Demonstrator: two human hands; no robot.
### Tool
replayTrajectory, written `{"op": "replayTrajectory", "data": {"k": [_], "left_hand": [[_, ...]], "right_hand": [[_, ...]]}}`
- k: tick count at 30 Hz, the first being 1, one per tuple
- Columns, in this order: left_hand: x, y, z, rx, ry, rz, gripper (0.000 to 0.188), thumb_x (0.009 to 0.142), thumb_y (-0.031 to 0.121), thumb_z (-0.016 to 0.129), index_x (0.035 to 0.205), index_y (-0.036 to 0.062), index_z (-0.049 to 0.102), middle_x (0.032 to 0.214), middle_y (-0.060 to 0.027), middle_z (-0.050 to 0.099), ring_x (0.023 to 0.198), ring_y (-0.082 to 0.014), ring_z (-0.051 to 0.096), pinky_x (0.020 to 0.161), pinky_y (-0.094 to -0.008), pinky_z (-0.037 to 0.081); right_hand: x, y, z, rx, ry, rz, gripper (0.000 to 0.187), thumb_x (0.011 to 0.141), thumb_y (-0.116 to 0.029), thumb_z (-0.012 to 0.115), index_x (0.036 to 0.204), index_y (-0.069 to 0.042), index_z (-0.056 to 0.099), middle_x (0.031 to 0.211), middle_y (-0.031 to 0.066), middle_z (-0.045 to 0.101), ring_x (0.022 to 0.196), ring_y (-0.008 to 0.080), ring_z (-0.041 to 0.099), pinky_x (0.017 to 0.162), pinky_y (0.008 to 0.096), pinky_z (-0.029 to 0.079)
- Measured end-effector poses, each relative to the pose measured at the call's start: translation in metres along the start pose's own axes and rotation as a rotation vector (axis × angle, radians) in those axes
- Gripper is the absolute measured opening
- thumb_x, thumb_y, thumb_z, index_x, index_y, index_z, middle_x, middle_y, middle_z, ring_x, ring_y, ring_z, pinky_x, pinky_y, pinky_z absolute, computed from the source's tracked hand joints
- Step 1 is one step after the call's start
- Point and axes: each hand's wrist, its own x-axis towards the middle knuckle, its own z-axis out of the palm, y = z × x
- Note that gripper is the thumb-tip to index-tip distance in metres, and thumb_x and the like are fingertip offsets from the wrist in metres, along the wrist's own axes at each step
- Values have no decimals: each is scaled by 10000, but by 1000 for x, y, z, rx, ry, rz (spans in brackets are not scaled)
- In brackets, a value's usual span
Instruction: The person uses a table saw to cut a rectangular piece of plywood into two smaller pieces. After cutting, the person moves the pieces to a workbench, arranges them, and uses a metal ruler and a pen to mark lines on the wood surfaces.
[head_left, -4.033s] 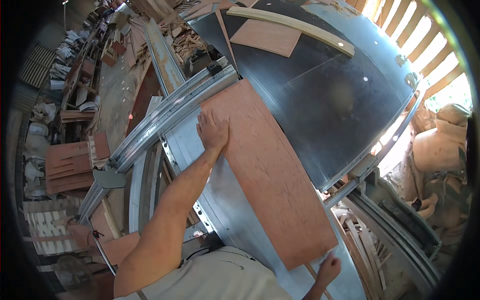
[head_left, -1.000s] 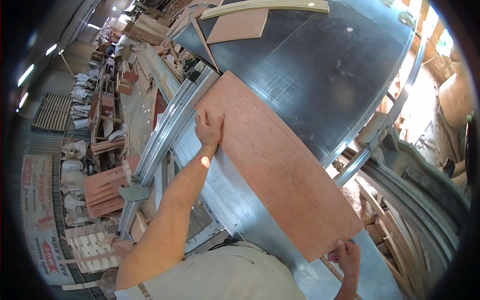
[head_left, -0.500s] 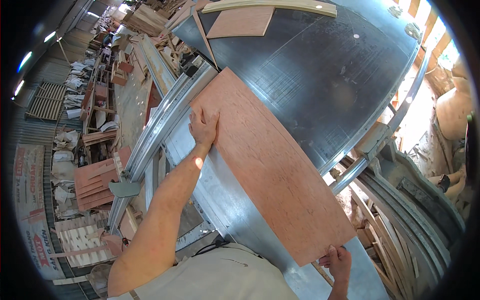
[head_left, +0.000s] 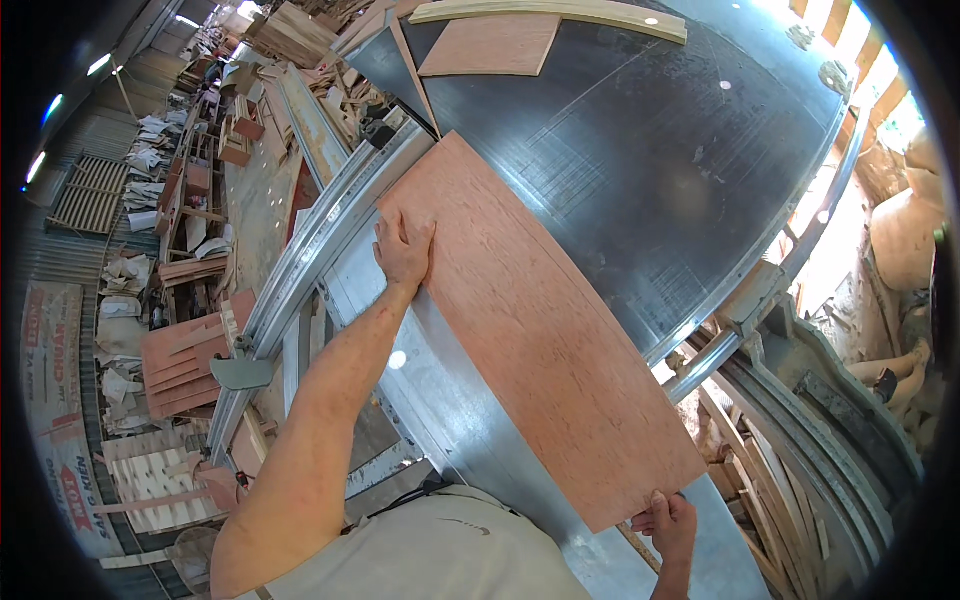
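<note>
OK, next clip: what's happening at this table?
A person is working a long reddish plywood panel lying flat on a dark metal saw table. The left hand presses flat on the panel's far left edge, beside the aluminium fence rail. The right hand grips the panel's near corner. A smaller board and a pale strip lie at the table's far end.

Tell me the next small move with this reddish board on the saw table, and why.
Probably ease the board forward along the metal fence rail: the left hand presses flat on its left edge near the rail, the right hand grips its near corner.
</note>
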Motion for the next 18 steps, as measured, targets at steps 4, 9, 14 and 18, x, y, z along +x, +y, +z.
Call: {"op": "replayTrajectory", "data": {"k": [4,9,14,18], "left_hand": [[7,1,-3,-23,-24,11,818,799,543,702,1401,44,463,1509,-238,351,1455,-418,212,1159,-565,129],[10,0,-4,-13,-29,-1,812,803,537,699,1407,54,452,1504,-223,359,1454,-415,213,1156,-569,131],[11,3,-7,-31,-37,11,794,808,532,694,1396,52,460,1466,-188,394,1444,-402,232,1147,-579,141],[8,13,-13,-38,-59,-4,781,805,535,693,1377,50,475,1464,-185,396,1452,-383,224,1145,-580,146]], "right_hand": [[0,-4,8,13,31,-21,384,996,-265,534,770,27,636,621,132,677,499,180,664,442,263,506],[1,-4,10,-1,31,-29,377,997,-275,543,777,19,633,621,131,675,501,182,664,446,260,505],[4,4,10,31,36,-11,351,996,-265,549,796,12,633,629,128,678,510,180,666,449,261,505],[1,-3,11,23,36,-24,346,996,-257,549,793,11,630,635,129,679,512,180,667,450,260,504]]}}
